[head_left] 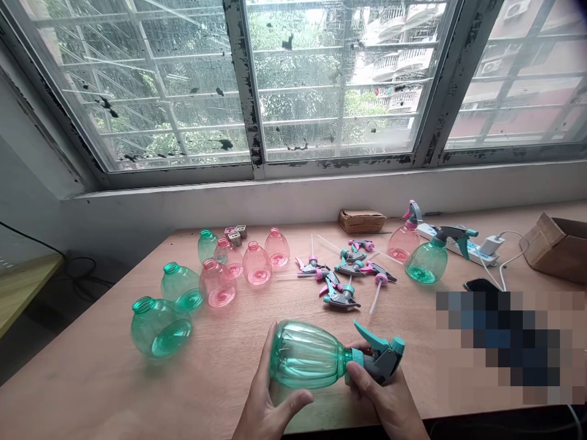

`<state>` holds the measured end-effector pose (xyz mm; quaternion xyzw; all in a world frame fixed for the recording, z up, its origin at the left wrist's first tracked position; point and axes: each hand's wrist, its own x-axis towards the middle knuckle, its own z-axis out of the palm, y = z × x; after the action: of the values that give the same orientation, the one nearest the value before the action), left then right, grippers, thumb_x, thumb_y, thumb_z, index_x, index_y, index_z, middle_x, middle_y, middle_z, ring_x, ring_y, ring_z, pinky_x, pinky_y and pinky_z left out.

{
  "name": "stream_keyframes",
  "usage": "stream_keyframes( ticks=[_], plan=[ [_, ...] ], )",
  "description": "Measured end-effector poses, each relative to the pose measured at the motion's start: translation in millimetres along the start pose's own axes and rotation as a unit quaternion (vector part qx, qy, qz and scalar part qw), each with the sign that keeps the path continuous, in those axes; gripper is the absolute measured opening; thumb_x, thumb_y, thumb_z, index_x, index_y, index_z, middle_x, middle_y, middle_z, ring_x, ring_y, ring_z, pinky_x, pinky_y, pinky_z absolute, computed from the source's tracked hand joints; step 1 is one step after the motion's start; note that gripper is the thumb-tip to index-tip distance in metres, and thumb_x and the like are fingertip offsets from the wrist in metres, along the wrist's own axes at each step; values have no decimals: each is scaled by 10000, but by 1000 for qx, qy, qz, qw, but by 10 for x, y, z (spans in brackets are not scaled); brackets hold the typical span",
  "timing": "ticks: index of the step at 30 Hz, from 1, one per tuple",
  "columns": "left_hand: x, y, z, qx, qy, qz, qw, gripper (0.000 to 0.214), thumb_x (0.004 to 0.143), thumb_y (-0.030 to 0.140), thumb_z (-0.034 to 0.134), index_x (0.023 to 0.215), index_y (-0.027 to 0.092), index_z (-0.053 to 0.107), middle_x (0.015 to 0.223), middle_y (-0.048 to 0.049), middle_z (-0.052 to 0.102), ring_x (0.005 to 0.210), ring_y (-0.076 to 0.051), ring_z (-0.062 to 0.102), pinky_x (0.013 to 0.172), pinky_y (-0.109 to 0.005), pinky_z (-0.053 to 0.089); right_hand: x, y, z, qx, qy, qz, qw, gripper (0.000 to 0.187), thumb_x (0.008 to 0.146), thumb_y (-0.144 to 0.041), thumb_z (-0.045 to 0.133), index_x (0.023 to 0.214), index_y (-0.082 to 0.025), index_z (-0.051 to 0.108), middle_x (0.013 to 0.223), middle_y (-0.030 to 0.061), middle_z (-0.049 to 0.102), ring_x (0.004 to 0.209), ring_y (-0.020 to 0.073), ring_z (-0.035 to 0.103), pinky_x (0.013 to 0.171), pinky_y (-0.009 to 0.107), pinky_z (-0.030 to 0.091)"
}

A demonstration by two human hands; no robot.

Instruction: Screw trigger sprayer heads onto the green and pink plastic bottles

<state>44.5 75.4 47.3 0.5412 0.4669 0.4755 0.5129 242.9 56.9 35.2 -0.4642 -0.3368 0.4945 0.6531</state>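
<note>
A green ribbed spray bottle [308, 354] lies sideways in the air above the front of the table, its base to the left. My left hand [274, 391] cups the base, fingers along the far side and thumb below. My right hand [383, 388] pinches the turquoise collar of the grey and turquoise spray head [385, 360], which sits on the bottle's neck. Whether the collar is fully threaded I cannot tell. Beyond my hands lies a pile of loose spray heads [351, 269] in grey, pink and turquoise, some with clear tubes.
Green bottles [158, 330] and pink bottles [257, 266] without heads stand at left. A pink bottle [403, 241] and a green bottle [428, 260] with heads stand at right, by a power strip [458, 244]. Cardboard boxes [362, 221] and small patterned blocks [235, 237] sit farther back.
</note>
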Motion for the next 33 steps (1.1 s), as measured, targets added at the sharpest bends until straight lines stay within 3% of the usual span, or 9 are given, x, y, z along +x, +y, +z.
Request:
stream_keyframes(
  ticks=[7,13,19,24,29,33],
  plan=[
    [68,23,-16,-10,-13,11,1000,907,736,608,779,1493,230,451,1485,-109,571,1412,-391,459,1181,-464,383,-21,0,11,7,10,5,1000,443,651,-515,889,878,-175,719,509,-18,626,432,144,518,453,275,426],
    [109,-16,-59,13,-27,30,999,805,799,611,716,1470,231,482,1426,-117,620,1375,-393,500,1167,-503,389,-25,15,-20,-1,4,-2,1000,426,674,-495,881,927,-186,733,482,-31,598,433,135,505,474,267,435],
    [35,-27,-47,8,-11,6,1000,983,655,451,896,1508,301,432,1574,-85,475,1455,-377,403,1245,-487,252,17,47,-41,13,8,-11,1000,404,712,-495,857,914,-183,698,477,-46,588,391,114,484,431,238,410],
    [5,-28,-20,17,2,20,1000,1014,677,415,886,1541,335,362,1628,-46,396,1504,-351,317,1269,-491,171,7,36,-20,13,15,-8,1000,414,703,-504,859,906,-186,689,464,-48,579,393,119,484,425,238,411],
    [21,-11,-38,13,-34,10,999,947,737,455,833,1543,271,371,1636,-89,373,1505,-368,310,1253,-495,237,-14,9,-5,-1,2,-7,1000,419,699,-503,860,914,-185,692,470,-47,583,412,123,485,445,244,433],
    [25,-19,-41,42,2,25,999,902,745,404,838,1527,323,396,1613,-46,424,1519,-345,284,1266,-483,194,-2,-10,-3,-17,8,-11,1000,417,716,-514,844,902,-172,695,477,-36,589,403,125,494,438,246,432]
  ],
)
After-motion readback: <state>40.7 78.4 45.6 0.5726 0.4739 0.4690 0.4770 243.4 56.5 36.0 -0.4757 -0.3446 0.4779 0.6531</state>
